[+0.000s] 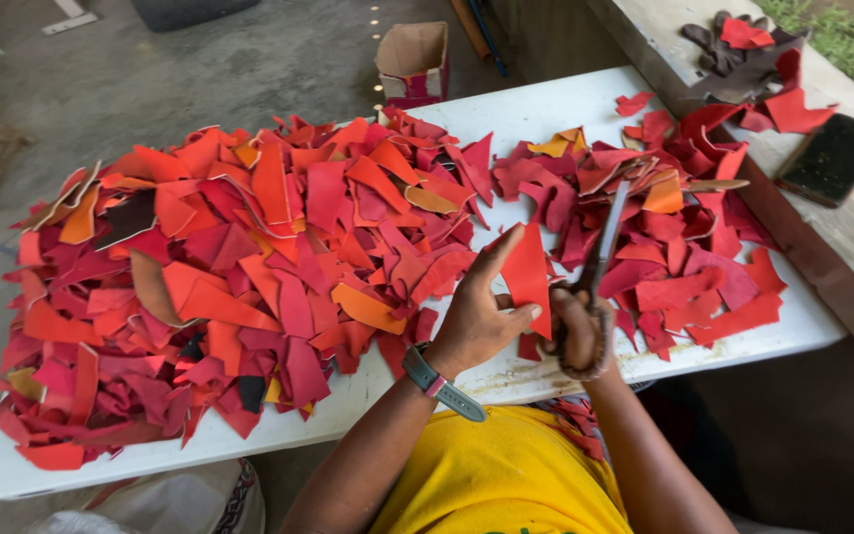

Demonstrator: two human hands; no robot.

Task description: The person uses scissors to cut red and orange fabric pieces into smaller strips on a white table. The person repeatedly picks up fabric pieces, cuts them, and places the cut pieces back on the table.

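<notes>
My left hand (476,314) pinches a red-orange leather scrap (527,273) between thumb and fingers, held upright above the white table (546,109). My right hand (581,334) grips the handles of long scissors (605,237), whose blades point away from me, right beside the scrap's right edge. A grey watch sits on my left wrist. A large heap of red, orange and pink scraps (239,267) covers the table's left and middle. A smaller heap (664,227) lies to the right, behind the scissors.
A dark phone (834,158) rests on the concrete ledge at right, near dark gloves (733,54) with red scraps on them. An open cardboard box (413,61) stands on the floor beyond the table. A white sack (180,504) sits below the table's near edge.
</notes>
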